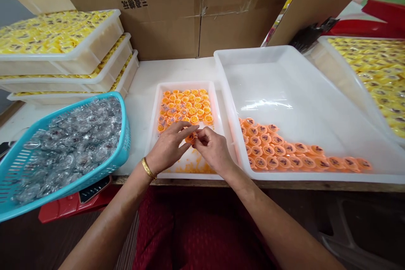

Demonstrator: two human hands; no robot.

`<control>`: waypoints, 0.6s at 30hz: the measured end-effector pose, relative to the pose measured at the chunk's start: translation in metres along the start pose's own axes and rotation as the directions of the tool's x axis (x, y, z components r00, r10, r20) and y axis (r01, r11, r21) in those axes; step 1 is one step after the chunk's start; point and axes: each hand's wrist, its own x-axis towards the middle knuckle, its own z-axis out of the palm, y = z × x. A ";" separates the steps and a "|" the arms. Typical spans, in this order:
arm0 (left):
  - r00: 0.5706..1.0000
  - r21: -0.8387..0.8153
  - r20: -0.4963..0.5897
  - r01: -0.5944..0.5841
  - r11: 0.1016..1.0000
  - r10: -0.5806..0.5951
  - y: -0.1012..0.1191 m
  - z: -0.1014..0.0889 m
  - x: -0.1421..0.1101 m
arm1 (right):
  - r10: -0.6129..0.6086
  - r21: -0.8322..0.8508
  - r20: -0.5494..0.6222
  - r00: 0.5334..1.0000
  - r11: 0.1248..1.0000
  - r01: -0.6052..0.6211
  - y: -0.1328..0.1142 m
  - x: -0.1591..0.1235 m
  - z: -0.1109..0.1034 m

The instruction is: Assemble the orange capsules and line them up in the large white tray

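Both hands meet over the front of a small white tray [185,85]. Between the fingertips is a small orange cup [191,137] with a clear lid and dark print on top. My left hand [169,143], with a gold bangle at the wrist, pinches it from the left. My right hand [213,148] grips its right side with thumb and fingers. Beyond them, rows of open orange cups [191,104] with yellow-orange contents fill the tray's back part. Loose orange bits [196,164] lie on its front floor. Fingers partly hide the held cup.
At left, a blue basket [125,137] holds clear lids [82,139], near stacked trays [95,57] of yellow packed pieces. To the right, a large white tray [265,80] contains lidded orange cups [280,150]. Another yellow-filled tray [348,67] stands beyond; a cardboard box [164,29] blocks the back.
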 end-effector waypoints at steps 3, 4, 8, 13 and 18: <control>0.999 0.015 0.017 -0.038 0.999 0.038 0.001 -0.002 0.005 | -0.004 -0.023 0.009 1.000 1.000 0.005 -0.002 0.000 -0.001; 0.999 -0.006 0.019 -0.029 1.000 0.029 0.001 -0.003 0.006 | -0.005 -0.024 0.012 1.000 1.000 0.005 -0.002 0.000 -0.001; 0.991 -0.208 -0.047 0.117 0.971 -0.129 -0.002 -0.002 0.007 | -0.004 0.005 0.007 1.000 1.000 0.003 -0.001 -0.001 0.000; 0.855 -0.779 -0.032 0.302 0.549 -0.517 -0.007 0.008 0.000 | -0.023 0.060 -0.029 0.999 0.998 0.025 0.004 0.000 0.002; 0.820 -0.972 0.125 0.213 0.096 -0.558 -0.003 0.015 -0.006 | -0.039 0.083 -0.048 0.998 0.996 0.043 0.007 0.000 0.002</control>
